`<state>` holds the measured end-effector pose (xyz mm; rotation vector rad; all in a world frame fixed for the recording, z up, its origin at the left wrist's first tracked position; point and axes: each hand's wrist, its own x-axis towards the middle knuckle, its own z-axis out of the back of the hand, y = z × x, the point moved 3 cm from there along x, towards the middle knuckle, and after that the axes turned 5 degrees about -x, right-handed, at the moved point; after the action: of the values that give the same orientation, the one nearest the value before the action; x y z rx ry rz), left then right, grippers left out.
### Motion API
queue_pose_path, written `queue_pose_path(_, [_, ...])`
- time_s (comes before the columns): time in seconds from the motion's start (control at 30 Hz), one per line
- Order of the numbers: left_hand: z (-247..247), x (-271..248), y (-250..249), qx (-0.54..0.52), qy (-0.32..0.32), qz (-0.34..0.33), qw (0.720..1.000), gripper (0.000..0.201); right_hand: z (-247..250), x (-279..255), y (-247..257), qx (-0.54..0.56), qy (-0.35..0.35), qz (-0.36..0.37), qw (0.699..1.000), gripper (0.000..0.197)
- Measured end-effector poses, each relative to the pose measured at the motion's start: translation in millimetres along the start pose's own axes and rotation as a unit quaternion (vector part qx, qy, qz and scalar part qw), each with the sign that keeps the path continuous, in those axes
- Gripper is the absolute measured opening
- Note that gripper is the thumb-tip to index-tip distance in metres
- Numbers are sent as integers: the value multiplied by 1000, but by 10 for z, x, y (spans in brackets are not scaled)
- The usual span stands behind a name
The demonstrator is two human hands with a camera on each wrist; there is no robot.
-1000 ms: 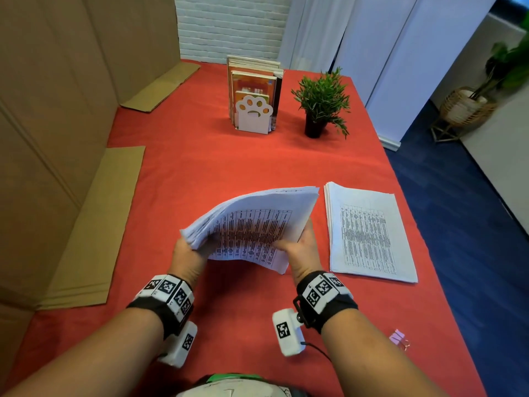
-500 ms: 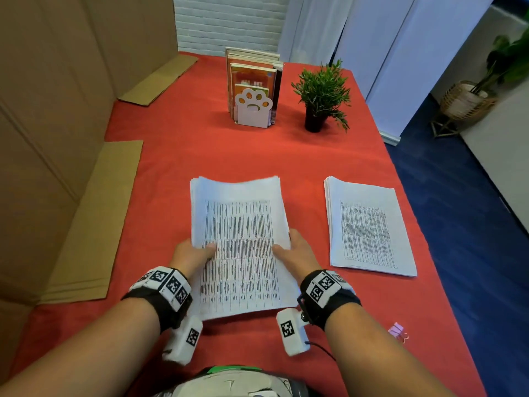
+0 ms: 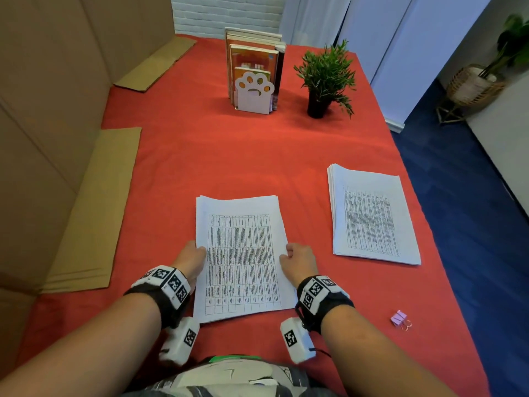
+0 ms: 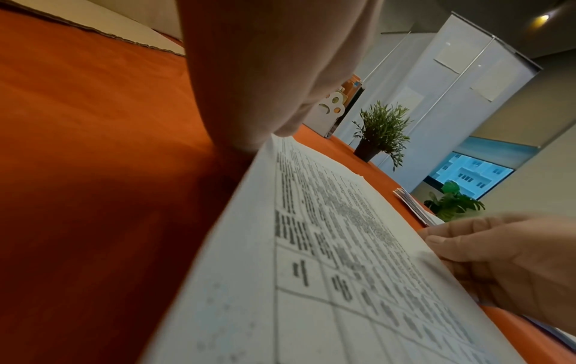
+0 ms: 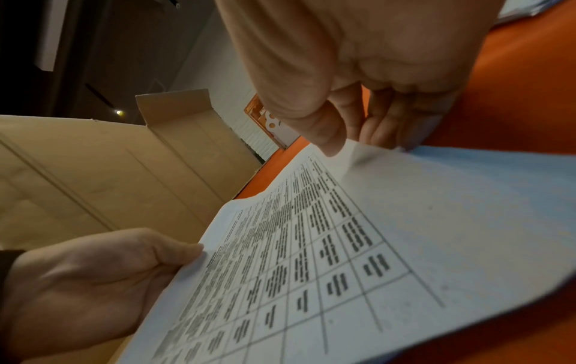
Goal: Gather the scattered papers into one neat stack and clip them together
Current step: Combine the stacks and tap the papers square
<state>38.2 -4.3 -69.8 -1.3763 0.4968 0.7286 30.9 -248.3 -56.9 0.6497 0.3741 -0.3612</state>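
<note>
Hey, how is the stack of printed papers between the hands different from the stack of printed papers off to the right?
The near stack of printed white papers is held at both long edges by the left hand and right hand; the right-side stack of printed white papers lies untouched. The near stack sits closer to the person, the right-side stack nearer the table's right edge. The near stack's far edge is slightly fanned. Both rest on the red tablecloth with printed tables facing up.

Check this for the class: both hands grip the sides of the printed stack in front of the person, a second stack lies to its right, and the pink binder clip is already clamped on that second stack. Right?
Not quite. The head view shows the pink binder clip lying loose on the red tablecloth, nearer the person than the second stack, touching no paper. The rest holds: left hand and right hand grip the printed stack.
</note>
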Motion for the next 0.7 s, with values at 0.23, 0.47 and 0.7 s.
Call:
queue_pose_path(0.23, [-101,-294,-164,81,-44,4,996,40,32,35,50,-16,-15,-32,999,37])
queue_pose_path(0.47, [-132,-259,-128,126,-65,-31,989,37,32,13,105,-68,-49,-17,996,45])
queue_pose_path(0.7, [-196,-375,-171,128,-110,-143,975,22,41,-14,190,-29,1,49,998,56])
